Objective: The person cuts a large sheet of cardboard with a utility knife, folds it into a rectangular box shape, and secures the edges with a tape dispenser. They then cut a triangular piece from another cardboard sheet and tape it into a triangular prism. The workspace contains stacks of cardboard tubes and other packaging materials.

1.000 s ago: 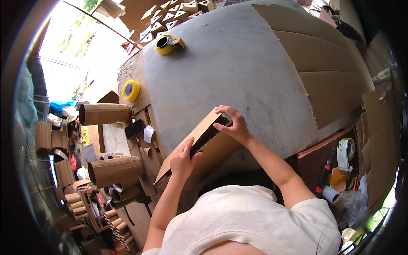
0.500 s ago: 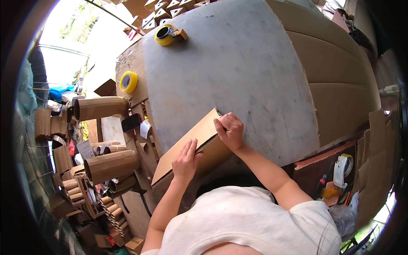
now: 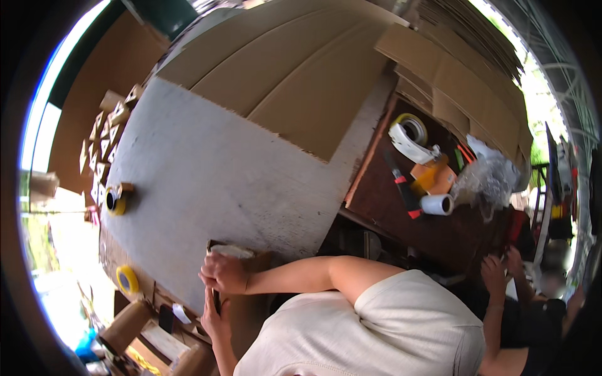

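A cardboard box [image 3: 249, 316] stands against me at the near edge of the table, partly hidden by my arms. Something whitish shows at its far end. My right hand [image 3: 224, 273] is closed over its upper edge, fingers curled. Below it, my left hand [image 3: 216, 318] holds the box's side, a dark edge showing between thumb and fingers. The two hands nearly meet, and my right forearm lies across the box.
Flat cardboard [image 3: 282, 81] covers the grey tabletop's [image 3: 207, 169] far side. Yellow tape rolls [image 3: 128, 279] lie left. A brown side table [image 3: 382, 232] bears a white tape dispenser [image 3: 411, 143], a red-and-black tool [image 3: 404, 191] and plastic film [image 3: 486, 172]. Another person's hands [image 3: 494, 274] show at right.
My view has swung to the right, bringing the side table and another person into sight. My left hand, flat on the box before, now grips its side close to my right hand.
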{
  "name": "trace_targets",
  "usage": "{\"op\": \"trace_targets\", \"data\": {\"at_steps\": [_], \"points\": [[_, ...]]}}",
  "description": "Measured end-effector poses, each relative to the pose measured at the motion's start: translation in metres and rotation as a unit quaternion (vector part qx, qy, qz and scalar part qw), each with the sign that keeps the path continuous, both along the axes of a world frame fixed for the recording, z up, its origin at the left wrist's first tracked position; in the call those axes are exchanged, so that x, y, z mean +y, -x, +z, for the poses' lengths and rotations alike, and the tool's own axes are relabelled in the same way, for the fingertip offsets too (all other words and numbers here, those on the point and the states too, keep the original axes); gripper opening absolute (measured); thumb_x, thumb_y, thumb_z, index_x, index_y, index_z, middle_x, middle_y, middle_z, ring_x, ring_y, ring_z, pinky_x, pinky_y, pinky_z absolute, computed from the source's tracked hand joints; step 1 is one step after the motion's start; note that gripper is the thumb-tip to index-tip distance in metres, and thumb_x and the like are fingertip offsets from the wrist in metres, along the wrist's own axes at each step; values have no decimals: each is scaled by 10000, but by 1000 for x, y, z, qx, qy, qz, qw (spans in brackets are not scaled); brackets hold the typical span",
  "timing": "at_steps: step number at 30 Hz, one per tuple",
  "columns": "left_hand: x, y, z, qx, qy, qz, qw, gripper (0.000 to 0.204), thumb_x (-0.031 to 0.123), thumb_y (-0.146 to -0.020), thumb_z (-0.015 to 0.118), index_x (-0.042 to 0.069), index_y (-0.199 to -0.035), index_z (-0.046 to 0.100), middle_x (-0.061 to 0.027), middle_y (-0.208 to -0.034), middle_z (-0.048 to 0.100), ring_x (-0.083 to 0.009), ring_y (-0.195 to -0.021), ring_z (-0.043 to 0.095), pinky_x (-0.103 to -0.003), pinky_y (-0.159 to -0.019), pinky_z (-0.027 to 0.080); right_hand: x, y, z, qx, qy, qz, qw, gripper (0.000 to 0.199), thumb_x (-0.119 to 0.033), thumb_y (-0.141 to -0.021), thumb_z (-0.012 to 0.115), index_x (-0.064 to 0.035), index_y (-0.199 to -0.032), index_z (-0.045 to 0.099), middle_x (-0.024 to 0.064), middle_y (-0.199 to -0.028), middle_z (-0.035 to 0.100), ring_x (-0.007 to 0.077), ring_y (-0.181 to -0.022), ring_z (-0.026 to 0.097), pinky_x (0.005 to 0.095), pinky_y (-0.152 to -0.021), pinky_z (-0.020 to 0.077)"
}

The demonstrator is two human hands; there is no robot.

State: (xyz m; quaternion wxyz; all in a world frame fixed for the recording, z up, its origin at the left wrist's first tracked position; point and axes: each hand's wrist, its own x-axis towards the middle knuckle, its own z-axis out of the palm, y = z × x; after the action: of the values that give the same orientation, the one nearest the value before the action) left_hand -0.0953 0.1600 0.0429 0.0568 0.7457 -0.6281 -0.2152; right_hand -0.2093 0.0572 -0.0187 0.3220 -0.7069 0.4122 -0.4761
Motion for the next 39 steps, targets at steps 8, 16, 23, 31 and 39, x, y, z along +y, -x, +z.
{"op": "trace_targets", "data": {"at_steps": [8,16,23,31,39], "points": [[-14,-20,7,-26,-34,-76,996,637,335,-760,639,34,-1281,430,-220,-889,628,-387,-743,609,-434,-630,474,14,-15,1,-42,43,-16,998,207,-164,-728,634,-88,-635,465,55,-712,483,240,-707,521,382,-595,444],[-7,-21,-18,-39,63,-123,990,631,388,-828,565,62,-1331,369,-201,-887,632,-363,-690,617,-425,-569,473,36,54,14,2,61,-83,995,218,-161,-736,643,-84,-925,566,102,-1001,530,286,-955,504,404,-862,400],[0,-22,-19,-30,75,-83,993,623,381,-823,568,47,-1314,377,-162,-1073,604,-349,-742,620,-415,-610,490,85,197,13,65,-12,-417,906,185,17,-738,557,-30,-916,580,132,-843,594,228,-733,589,310,-653,471],[0,-7,-9,-58,30,-48,997,696,529,-844,469,68,-1343,322,-231,-1226,477,-363,-754,613,-417,-672,495,67,187,24,-21,-119,-305,945,176,-73,-832,544,-15,-996,572,67,-841,597,170,-735,565,291,-681,477],[11,6,-15,-116,134,8,984,582,460,-791,563,91,-1229,459,-123,-1112,563,-272,-743,629,-333,-553,501,-10,2,54,198,136,211,947,290,-188,-763,615,-54,-1019,597,117,-996,601,273,-980,544,387,-878,401]]}}
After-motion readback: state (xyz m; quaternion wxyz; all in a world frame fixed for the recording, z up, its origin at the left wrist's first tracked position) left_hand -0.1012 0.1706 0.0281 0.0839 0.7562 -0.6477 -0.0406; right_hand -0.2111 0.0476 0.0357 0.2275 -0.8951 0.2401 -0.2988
